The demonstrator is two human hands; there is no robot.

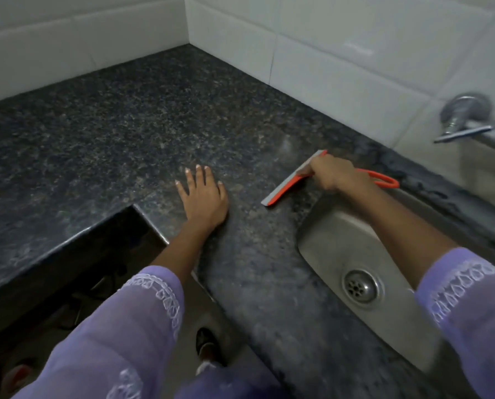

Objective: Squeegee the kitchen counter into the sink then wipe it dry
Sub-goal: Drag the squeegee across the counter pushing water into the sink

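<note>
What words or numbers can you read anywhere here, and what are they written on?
There are none to read.
The orange squeegee in the right hand shows no brand or label.
The tap, the sink, the dark counter and the white wall tiles carry no writing.
The white stitching on the purple sleeves is a pattern, not letters.
The left hand lies flat on bare stone.

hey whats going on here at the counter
A person is squeegeeing a dark granite counter next to a steel sink. The right hand grips an orange squeegee, its blade resting on the counter just left of the sink's edge. The left hand lies flat on the counter with fingers spread. No cloth is in view, so the drying step has not begun.
</note>
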